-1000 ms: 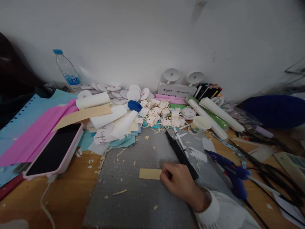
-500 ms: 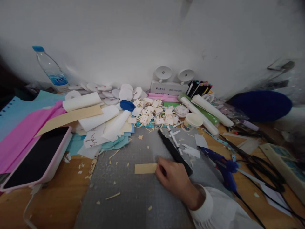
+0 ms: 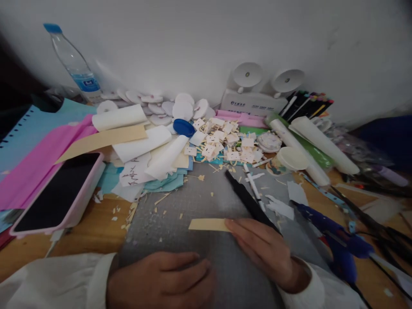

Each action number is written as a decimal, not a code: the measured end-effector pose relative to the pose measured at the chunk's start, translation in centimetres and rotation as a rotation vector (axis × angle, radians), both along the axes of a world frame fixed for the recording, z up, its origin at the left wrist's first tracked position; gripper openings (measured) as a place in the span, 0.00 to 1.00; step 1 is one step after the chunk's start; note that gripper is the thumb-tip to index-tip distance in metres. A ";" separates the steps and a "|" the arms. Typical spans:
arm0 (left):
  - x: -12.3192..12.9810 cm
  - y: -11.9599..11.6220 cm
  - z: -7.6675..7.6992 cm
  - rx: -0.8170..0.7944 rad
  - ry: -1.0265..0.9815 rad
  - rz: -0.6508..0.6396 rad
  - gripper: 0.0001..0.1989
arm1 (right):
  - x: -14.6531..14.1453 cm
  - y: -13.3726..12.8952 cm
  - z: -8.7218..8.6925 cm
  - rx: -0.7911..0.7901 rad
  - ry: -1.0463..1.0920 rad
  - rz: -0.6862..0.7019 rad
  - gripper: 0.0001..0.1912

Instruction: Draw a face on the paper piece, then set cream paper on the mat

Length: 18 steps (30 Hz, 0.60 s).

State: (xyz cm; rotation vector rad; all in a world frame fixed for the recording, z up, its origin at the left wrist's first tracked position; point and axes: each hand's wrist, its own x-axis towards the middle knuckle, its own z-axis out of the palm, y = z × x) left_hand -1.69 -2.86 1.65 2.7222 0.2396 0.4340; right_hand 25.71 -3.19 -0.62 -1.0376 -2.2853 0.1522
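Observation:
My right hand [image 3: 265, 249] has its fingers closed on the right end of a strip of pale yellow paper [image 3: 207, 224]. The strip's left part sticks out over the grey cutting mat [image 3: 167, 240]. At the bottom of the view is my left hand [image 3: 164, 279], its fingers loosely stretched to the right, a little blurred, with nothing seen in them. It is apart from the strip. Just behind my right hand lies a long black tool [image 3: 247, 199], partly covered by the fingers. Beside that tool is a white pen [image 3: 254, 186].
A blue glue gun [image 3: 331, 231] and black-handled scissors [image 3: 370, 214] lie at right. Small cream square pieces with faces [image 3: 222, 141] are heaped at the back. A phone [image 3: 59, 193] rests at left, near a water bottle [image 3: 72, 64]. Paper scraps [image 3: 281, 206] litter the mat.
My left hand has come into view at the bottom. My right hand still grips the strip, its fingers now straighter and the strip slightly tilted. The camera view has shifted.

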 end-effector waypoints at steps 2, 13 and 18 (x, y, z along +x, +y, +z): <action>0.8 1.3 0.4 0.114 0.019 0.026 0.16 | 0.5 -0.2 0.0 -0.040 -0.052 0.028 0.23; 0.6 2.5 -0.4 0.167 0.256 0.143 0.20 | 1.1 -0.2 -0.5 -0.137 -0.253 0.111 0.17; 0.3 2.4 -0.9 0.201 0.237 0.126 0.18 | 0.1 0.1 0.2 -0.288 -0.135 0.018 0.16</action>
